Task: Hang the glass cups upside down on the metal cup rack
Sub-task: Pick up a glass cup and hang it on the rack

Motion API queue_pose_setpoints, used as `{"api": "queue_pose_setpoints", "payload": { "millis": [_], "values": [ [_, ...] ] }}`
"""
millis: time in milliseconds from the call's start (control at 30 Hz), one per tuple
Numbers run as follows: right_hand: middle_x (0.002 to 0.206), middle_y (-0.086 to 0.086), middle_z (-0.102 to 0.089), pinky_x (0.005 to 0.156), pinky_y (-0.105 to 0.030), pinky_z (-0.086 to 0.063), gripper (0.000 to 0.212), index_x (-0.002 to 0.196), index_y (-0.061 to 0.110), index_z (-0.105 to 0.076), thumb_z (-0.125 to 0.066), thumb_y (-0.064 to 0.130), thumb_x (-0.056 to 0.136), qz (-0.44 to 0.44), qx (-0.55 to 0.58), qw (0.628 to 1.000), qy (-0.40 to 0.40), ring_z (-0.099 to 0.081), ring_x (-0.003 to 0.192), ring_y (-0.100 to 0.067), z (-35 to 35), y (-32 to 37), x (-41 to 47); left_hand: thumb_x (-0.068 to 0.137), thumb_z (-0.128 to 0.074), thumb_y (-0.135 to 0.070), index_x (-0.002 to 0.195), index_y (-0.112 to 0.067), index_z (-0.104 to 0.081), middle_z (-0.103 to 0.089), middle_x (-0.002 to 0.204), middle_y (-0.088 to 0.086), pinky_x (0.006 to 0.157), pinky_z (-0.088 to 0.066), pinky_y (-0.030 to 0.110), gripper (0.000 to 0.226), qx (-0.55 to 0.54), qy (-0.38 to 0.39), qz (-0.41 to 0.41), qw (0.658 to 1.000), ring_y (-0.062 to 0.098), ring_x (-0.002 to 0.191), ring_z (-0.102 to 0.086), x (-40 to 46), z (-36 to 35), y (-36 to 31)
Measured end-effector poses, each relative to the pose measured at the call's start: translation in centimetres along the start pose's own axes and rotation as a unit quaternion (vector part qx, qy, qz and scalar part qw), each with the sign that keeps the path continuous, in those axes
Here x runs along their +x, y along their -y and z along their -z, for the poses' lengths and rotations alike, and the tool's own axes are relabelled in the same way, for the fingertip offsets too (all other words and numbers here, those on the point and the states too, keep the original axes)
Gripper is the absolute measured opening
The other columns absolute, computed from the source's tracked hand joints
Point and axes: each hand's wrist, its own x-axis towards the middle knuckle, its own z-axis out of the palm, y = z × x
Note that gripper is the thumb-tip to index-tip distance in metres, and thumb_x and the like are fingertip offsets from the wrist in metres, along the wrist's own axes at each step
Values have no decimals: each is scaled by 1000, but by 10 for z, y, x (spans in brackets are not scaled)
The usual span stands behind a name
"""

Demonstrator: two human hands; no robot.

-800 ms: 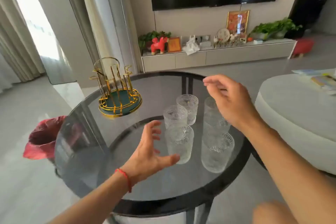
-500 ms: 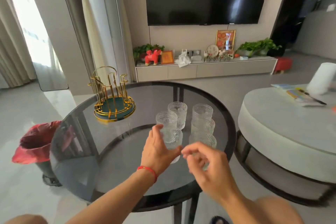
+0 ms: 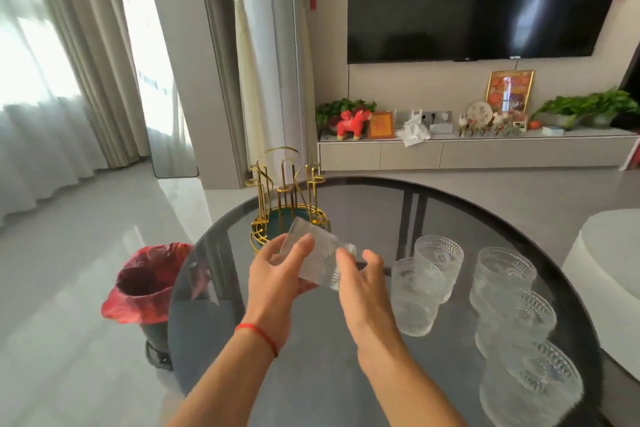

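Note:
A textured glass cup (image 3: 317,258) is tilted in the air between my hands, just in front of the gold metal cup rack (image 3: 287,198). My left hand (image 3: 277,282) grips the cup from the left and below. My right hand (image 3: 363,284) touches its right side with fingers and thumb. The rack has upright gold prongs on a round green base and stands bare at the far left of the round dark glass table (image 3: 346,367). Several more glass cups stand upright to the right: two (image 3: 420,291) near the middle and three (image 3: 516,315) by the right edge.
A bin with a red liner (image 3: 149,282) stands on the floor left of the table. A pale round ottoman (image 3: 609,267) sits close to the right. A TV and a low cabinet with ornaments are at the far wall.
My left hand has lifted one cup off the table and carried it left toward the rack, tilting it. My right hand has come up to its side. The view has shifted.

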Motion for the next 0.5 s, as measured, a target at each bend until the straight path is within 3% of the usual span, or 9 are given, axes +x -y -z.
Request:
{"api": "queue_pose_setpoints", "payload": {
  "millis": [67,133,200,267,300,333,400,467,500],
  "values": [
    [123,-11,-74,80,-38,-58,54,135,22,-56,-48,60,97,-71,75,994,44,-73,106,-29,-15,7,27,80,-84,-36,121,-10,-66,-78,102,8,66,-62,36,52,-29,-2,17,999,20,89,-77,16,6,7],
    [100,-11,-81,55,-30,-56,39,113,26,-66,-46,58,101,-74,103,990,67,-78,79,-26,-19,8,47,70,-85,-48,122,-14,-64,-79,100,5,73,-64,43,65,-4,7,19,1000,23,88,-78,31,9,10],
    [100,-12,-79,51,-30,-55,39,110,24,-68,-47,56,102,-48,94,994,41,-76,77,-26,-23,10,70,68,-79,-66,128,-22,-61,-77,108,0,84,-63,39,77,76,36,2,996,18,94,-76,50,14,15],
    [98,-10,-76,54,-32,-58,42,109,20,-69,-48,56,101,11,40,999,-21,-75,78,-26,-18,21,91,75,-60,-79,139,-30,-55,-69,123,-9,86,-55,18,80,168,73,-36,982,3,109,-67,60,21,25],
    [97,-7,-74,55,-32,-58,45,111,19,-67,-48,57,100,46,-1,997,-59,-74,77,-25,-12,27,102,80,-50,-79,143,-32,-51,-64,132,-9,93,-48,14,78,210,79,-57,973,1,120,-60,64,27,33],
    [98,-5,-72,55,-33,-57,48,116,17,-64,-48,59,98,80,-32,992,-97,-72,76,-24,-5,34,113,83,-40,-78,145,-34,-49,-57,141,-6,102,-41,19,76,272,69,-88,956,6,133,-50,69,34,43],
    [107,-2,-66,57,-34,-54,56,131,19,-54,-48,61,96,129,-55,978,-156,-69,72,-23,8,48,135,84,-28,-75,150,-38,-41,-37,159,5,118,-30,39,76,457,50,-143,877,21,150,-26,80,47,63],
    [121,-2,-62,58,-32,-53,65,145,20,-46,-47,61,95,160,-57,970,-176,-68,73,-22,18,67,156,83,-21,-76,156,-46,-22,-9,170,6,125,-17,49,79,580,47,-160,797,27,157,-3,89,53,76],
    [129,-2,-60,59,-30,-52,67,150,22,-44,-47,61,95,171,-64,968,-173,-69,77,-23,19,76,165,83,-19,-76,157,-48,-14,0,172,5,126,-13,51,79,603,52,-157,781,27,157,4,91,55,81]
  ]
}}
